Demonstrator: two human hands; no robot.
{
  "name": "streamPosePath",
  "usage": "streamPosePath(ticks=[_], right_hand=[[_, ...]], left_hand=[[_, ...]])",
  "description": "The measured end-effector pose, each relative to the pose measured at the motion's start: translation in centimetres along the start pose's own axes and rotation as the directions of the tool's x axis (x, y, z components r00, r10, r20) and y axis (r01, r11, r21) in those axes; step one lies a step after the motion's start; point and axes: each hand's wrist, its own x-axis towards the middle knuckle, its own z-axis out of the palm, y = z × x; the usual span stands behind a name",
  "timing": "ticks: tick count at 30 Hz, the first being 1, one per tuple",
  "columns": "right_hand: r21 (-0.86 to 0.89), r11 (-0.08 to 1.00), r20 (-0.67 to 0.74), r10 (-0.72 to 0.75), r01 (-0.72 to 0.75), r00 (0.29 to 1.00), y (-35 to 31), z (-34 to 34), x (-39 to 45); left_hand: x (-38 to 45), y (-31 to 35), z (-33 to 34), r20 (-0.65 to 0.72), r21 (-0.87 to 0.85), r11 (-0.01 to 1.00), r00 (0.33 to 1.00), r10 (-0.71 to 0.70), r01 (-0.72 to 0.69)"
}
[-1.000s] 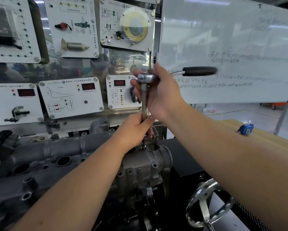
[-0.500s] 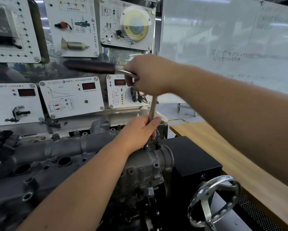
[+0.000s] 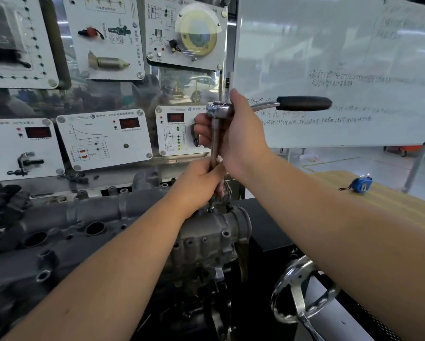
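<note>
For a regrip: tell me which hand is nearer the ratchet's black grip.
Right. The right hand wraps the ratchet head, beside the black grip; the left hand holds the extension bar lower down.

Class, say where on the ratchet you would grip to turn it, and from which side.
Grip the black handle from the right: it sticks out level that way, thick and round, farthest from the ratchet head, so leverage is probably best. The left hand steadies the extension bar.
</note>
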Motion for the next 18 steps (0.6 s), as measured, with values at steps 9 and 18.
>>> streamPosePath(ticks=[9,18], right_hand=[[-0.091,0.992,0.108,0.099,-0.089,0.989,-2.8,0.1,-0.9],[-0.853,0.368,0.384,-0.036,0.37,0.922,-4.7,-1.7,-1.4]], left_hand=[[0.2,1.5,1.1,-0.022,-0.278,0.955,0.994,-0.11,0.1],[-0.9,6.1,-2.2,-0.151,-0.408,0.9,0.961,-0.23,0.152]])
